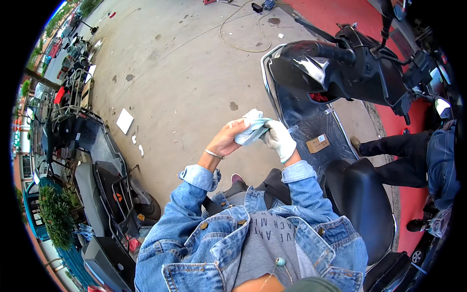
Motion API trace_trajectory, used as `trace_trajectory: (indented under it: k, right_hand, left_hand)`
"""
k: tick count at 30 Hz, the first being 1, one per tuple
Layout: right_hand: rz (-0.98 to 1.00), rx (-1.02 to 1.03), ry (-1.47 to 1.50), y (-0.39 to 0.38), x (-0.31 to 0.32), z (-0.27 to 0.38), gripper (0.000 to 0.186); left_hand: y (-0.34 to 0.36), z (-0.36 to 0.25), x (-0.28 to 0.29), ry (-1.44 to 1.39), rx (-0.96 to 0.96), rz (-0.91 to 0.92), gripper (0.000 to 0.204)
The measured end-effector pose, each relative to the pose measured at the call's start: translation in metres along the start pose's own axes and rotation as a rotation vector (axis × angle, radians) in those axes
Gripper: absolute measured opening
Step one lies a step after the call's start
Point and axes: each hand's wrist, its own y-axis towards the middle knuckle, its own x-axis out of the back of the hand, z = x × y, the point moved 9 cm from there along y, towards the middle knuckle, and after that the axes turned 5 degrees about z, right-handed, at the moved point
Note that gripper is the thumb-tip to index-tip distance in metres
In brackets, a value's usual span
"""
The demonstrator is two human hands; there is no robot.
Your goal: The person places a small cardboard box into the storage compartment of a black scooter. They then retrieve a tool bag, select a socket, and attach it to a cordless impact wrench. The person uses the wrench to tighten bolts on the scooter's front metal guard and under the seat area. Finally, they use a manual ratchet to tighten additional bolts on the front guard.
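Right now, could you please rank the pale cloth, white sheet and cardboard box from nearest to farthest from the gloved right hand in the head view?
From the gloved right hand:
1. Pale cloth, touching, on its left.
2. Cardboard box, right, on the scooter footboard.
3. White sheet, far left, on the ground.

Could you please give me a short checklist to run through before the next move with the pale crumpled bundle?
1. Left grip holds the pale bundle: ok, thumb and fingers are on it.
2. Right grip is at the bundle too: ok, on its right side.
3. Both hands gloved: not ok; the right wears a white glove, the left is bare.
4. Bundle spread flat: not ok, it is bunched up.
5. Small cardboard box rests on the scooter footboard: ok.
6. Box sealed: cannot tell, too small to judge.
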Motion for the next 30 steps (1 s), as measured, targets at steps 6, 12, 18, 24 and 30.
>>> trace_trajectory:
  k: [6, 12, 18, 24, 30]
  right_hand:
    - [0.723, -0.250, 0.205, 0.043, -0.187, -0.030, 0.044]
    - [0.673, -0.108, 0.321, 0.181, -0.211, 0.016, 0.060]
    - [0.494, 0.073, -0.006, 0.331, -0.212, 0.087, 0.053]
    - [0.265, 0.135, -0.012, 0.437, -0.186, 0.183, 0.043]
    - [0.174, 0.222, 0.793, 0.533, -0.159, 0.255, 0.041]
  left_hand:
    - [-0.010, -0.127, 0.109, 0.206, -0.369, -0.098, 0.017]
    - [0.030, -0.184, 0.156, 0.048, -0.303, -0.242, 0.018]
    - [0.092, -0.328, 0.213, 0.321, -0.332, -0.377, 0.025]
    - [0.196, -0.449, 0.320, 0.213, -0.557, -0.512, 0.017]
    - [0.340, -0.470, 0.310, 0.347, -0.238, -0.525, 0.036]
